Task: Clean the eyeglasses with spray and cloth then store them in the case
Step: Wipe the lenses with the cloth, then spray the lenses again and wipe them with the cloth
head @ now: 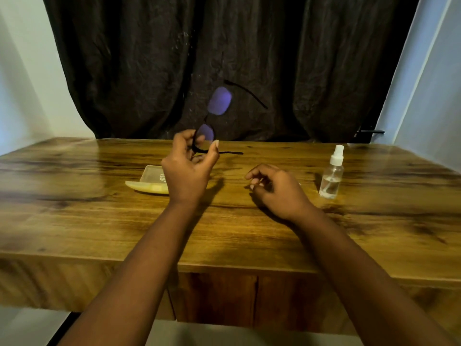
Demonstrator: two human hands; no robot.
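Head view: left hand [185, 171] grip pinches raised eyeglasses [217, 113], hiding part of case [149, 182]; right hand [277, 188] loosely curled beside spray bottle [332, 174]

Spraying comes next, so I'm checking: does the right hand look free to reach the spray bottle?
Probably yes. The right hand holds nothing and hovers beside the spray bottle, with only bare table between them. The left hand holds the eyeglasses well clear.

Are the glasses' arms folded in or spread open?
Spread open: on the eyeglasses, held up by the left hand, both arms stick out from the frame.
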